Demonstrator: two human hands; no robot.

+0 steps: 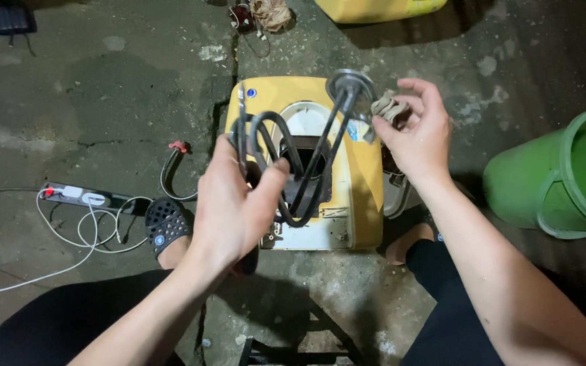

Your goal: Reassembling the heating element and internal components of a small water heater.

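A dark, looped heating element (306,169) with a round metal flange (351,87) is held up over a yellow and white water-heater casing (361,196) lying on the concrete floor. My left hand (232,203) grips the element's bent tube loops at the lower left. My right hand (415,132) holds the flange end and a crumpled grey piece (386,106) against it. The casing's round opening shows behind the loops.
A green plastic bucket (564,176) lies tipped at the right. A power strip (76,195) with white cables sits at the left, beside a short hose with a red end (179,146). My sandalled foot (165,227) rests nearby. A yellow container (374,9) stands at the top.
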